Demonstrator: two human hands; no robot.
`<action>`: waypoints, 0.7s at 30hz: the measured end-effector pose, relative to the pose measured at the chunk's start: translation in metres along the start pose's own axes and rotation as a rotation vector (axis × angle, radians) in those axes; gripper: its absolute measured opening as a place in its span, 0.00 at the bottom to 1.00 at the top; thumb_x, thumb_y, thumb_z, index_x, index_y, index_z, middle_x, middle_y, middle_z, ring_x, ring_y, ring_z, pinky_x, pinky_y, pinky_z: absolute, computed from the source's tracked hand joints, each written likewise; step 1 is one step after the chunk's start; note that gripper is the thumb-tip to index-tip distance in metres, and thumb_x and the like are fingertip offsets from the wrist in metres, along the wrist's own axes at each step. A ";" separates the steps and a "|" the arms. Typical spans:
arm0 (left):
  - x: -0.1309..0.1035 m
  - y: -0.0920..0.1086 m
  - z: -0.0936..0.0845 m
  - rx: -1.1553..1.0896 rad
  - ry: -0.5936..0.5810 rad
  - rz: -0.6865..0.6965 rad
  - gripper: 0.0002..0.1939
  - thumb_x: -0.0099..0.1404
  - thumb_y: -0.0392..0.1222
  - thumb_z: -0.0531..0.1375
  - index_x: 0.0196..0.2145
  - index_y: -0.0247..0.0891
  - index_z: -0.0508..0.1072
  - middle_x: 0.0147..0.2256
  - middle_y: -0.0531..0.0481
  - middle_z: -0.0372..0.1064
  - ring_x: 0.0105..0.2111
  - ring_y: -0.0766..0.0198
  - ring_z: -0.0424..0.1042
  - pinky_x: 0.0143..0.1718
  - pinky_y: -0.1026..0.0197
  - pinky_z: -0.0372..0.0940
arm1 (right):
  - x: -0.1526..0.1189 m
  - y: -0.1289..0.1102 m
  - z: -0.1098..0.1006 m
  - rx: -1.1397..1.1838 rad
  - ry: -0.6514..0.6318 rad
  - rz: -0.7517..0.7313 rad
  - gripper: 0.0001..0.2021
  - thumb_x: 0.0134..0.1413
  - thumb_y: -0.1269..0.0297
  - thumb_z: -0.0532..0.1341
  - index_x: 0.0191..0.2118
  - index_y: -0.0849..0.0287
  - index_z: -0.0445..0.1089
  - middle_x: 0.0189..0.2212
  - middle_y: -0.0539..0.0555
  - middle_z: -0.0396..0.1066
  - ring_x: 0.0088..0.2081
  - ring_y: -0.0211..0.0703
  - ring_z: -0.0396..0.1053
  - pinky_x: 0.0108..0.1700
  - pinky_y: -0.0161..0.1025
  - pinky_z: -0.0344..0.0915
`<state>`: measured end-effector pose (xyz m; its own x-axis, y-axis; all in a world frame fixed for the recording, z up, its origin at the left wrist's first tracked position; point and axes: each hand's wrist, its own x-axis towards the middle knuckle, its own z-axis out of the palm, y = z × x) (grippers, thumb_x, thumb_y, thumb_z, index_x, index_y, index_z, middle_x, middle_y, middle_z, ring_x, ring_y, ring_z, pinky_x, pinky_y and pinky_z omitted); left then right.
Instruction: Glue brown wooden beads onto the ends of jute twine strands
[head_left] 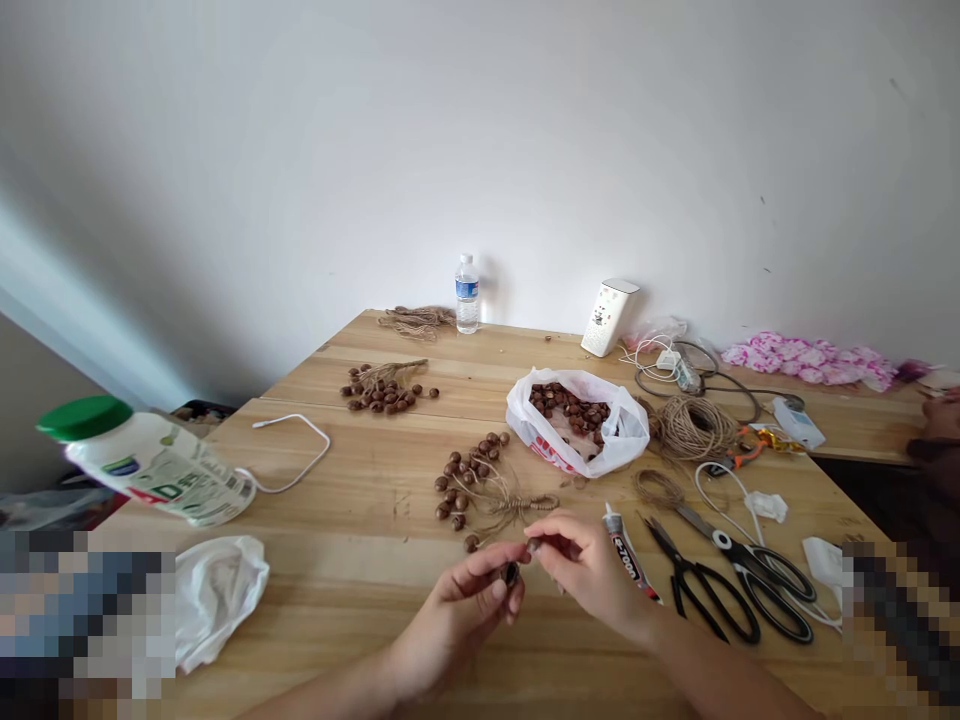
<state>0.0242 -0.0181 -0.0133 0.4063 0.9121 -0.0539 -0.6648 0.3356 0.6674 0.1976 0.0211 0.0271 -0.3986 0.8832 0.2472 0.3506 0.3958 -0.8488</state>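
My left hand (469,600) pinches a dark brown nut shell (510,574) between thumb and fingers, its dark hollow side showing. Close against it, my right hand (589,570) holds a small brown piece (534,545) in its fingertips, mostly hidden. Just beyond my hands lies a bunch of brown nuts on twine strings (454,484), with a braided twine loop (541,502) at its end. A white plastic bag (637,440) stands open behind, holding many brown shells (574,412). To the right of my right hand is a glue tube (628,560).
Black scissors (701,580) and larger scissors (761,575) lie at right, near a twine coil (694,425). Another nut bunch (386,390), loose twine (416,322) and a water bottle (466,295) sit farther back. At left are a green-capped jar (165,465) and a white cable (326,440).
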 end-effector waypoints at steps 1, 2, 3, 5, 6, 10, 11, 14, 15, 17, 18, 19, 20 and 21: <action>0.000 0.001 0.001 -0.018 -0.012 -0.014 0.16 0.56 0.38 0.63 0.44 0.40 0.74 0.39 0.46 0.68 0.28 0.70 0.64 0.30 0.64 0.56 | -0.001 0.000 0.001 -0.002 0.014 -0.021 0.10 0.52 0.74 0.56 0.37 0.58 0.72 0.29 0.52 0.69 0.26 0.35 0.65 0.25 0.31 0.61; 0.000 0.001 0.002 -0.033 -0.028 -0.024 0.17 0.56 0.38 0.62 0.45 0.40 0.73 0.38 0.47 0.68 0.27 0.70 0.64 0.29 0.64 0.56 | -0.001 0.000 0.001 -0.004 0.028 -0.050 0.10 0.52 0.74 0.55 0.37 0.58 0.72 0.29 0.53 0.69 0.27 0.36 0.65 0.25 0.31 0.62; 0.000 0.002 0.003 -0.045 -0.043 -0.033 0.17 0.57 0.38 0.62 0.46 0.40 0.72 0.36 0.47 0.68 0.26 0.70 0.64 0.28 0.65 0.56 | -0.002 0.000 0.002 -0.005 0.037 -0.087 0.11 0.52 0.75 0.55 0.37 0.58 0.72 0.30 0.53 0.69 0.27 0.36 0.65 0.26 0.31 0.62; 0.001 0.003 0.004 -0.058 -0.052 -0.050 0.17 0.57 0.38 0.61 0.46 0.40 0.72 0.35 0.47 0.68 0.26 0.69 0.66 0.27 0.65 0.57 | -0.002 -0.002 0.003 -0.001 0.023 -0.170 0.12 0.53 0.75 0.54 0.38 0.58 0.72 0.31 0.54 0.69 0.28 0.37 0.67 0.27 0.32 0.64; 0.001 0.004 0.004 -0.065 -0.046 -0.059 0.15 0.58 0.38 0.61 0.45 0.39 0.72 0.34 0.46 0.69 0.26 0.69 0.66 0.27 0.65 0.58 | -0.002 -0.004 0.003 -0.001 0.003 -0.210 0.13 0.53 0.76 0.54 0.40 0.58 0.72 0.32 0.55 0.69 0.29 0.37 0.67 0.29 0.33 0.66; 0.001 0.006 0.002 -0.106 0.003 -0.068 0.12 0.58 0.37 0.61 0.42 0.37 0.74 0.35 0.45 0.71 0.28 0.68 0.68 0.31 0.64 0.61 | 0.000 -0.009 -0.001 -0.015 -0.065 -0.309 0.15 0.55 0.76 0.52 0.46 0.58 0.69 0.36 0.58 0.68 0.33 0.39 0.69 0.34 0.36 0.68; 0.001 0.007 0.001 -0.113 0.011 -0.062 0.12 0.58 0.36 0.61 0.41 0.37 0.74 0.34 0.45 0.72 0.28 0.67 0.69 0.32 0.63 0.61 | 0.000 -0.009 -0.002 -0.019 -0.073 -0.317 0.16 0.55 0.76 0.52 0.46 0.58 0.69 0.37 0.58 0.68 0.34 0.39 0.68 0.35 0.36 0.68; 0.002 0.008 -0.001 -0.106 0.021 -0.053 0.12 0.57 0.35 0.61 0.41 0.37 0.75 0.31 0.46 0.74 0.30 0.65 0.71 0.35 0.62 0.62 | 0.001 -0.009 -0.003 -0.045 -0.089 -0.320 0.16 0.54 0.76 0.53 0.47 0.58 0.68 0.37 0.58 0.68 0.36 0.41 0.68 0.37 0.38 0.68; 0.002 0.008 -0.002 -0.100 0.025 -0.055 0.12 0.57 0.35 0.61 0.41 0.37 0.75 0.31 0.46 0.74 0.31 0.65 0.71 0.37 0.61 0.63 | 0.001 -0.010 -0.003 -0.051 -0.089 -0.317 0.16 0.54 0.76 0.53 0.47 0.59 0.68 0.37 0.58 0.68 0.36 0.41 0.68 0.37 0.37 0.68; 0.001 0.008 -0.002 -0.093 0.040 -0.060 0.12 0.57 0.35 0.62 0.41 0.37 0.75 0.32 0.45 0.75 0.32 0.64 0.72 0.39 0.60 0.63 | 0.000 -0.010 -0.002 -0.046 -0.093 -0.296 0.17 0.54 0.77 0.52 0.48 0.59 0.68 0.37 0.58 0.68 0.36 0.40 0.68 0.37 0.36 0.68; 0.001 0.008 -0.002 -0.092 0.049 -0.061 0.12 0.57 0.35 0.62 0.41 0.37 0.75 0.32 0.45 0.75 0.33 0.64 0.72 0.40 0.60 0.63 | -0.001 -0.011 -0.002 -0.034 -0.098 -0.281 0.17 0.54 0.77 0.52 0.48 0.59 0.68 0.37 0.58 0.67 0.35 0.39 0.68 0.37 0.36 0.68; 0.001 0.008 -0.002 -0.092 0.061 -0.059 0.13 0.57 0.35 0.62 0.41 0.37 0.75 0.33 0.44 0.75 0.33 0.64 0.72 0.40 0.59 0.63 | -0.001 -0.013 -0.002 -0.019 -0.104 -0.266 0.17 0.54 0.77 0.51 0.48 0.59 0.67 0.38 0.58 0.67 0.35 0.39 0.68 0.36 0.35 0.68; 0.001 0.008 -0.002 -0.093 0.072 -0.059 0.13 0.56 0.35 0.63 0.41 0.37 0.75 0.33 0.44 0.76 0.34 0.63 0.73 0.41 0.59 0.63 | -0.001 -0.014 -0.002 -0.006 -0.114 -0.248 0.17 0.54 0.76 0.51 0.48 0.59 0.67 0.38 0.58 0.67 0.35 0.39 0.68 0.37 0.35 0.68; 0.000 0.008 -0.001 -0.093 0.080 -0.062 0.13 0.56 0.35 0.63 0.41 0.37 0.75 0.33 0.44 0.76 0.34 0.63 0.73 0.41 0.59 0.63 | -0.002 -0.016 -0.002 0.001 -0.127 -0.229 0.16 0.54 0.76 0.52 0.47 0.58 0.67 0.39 0.58 0.67 0.35 0.39 0.68 0.37 0.35 0.68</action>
<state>0.0182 -0.0149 -0.0090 0.3993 0.9037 -0.1543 -0.6967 0.4085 0.5897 0.1944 0.0137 0.0409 -0.5703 0.7323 0.3722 0.2384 0.5811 -0.7781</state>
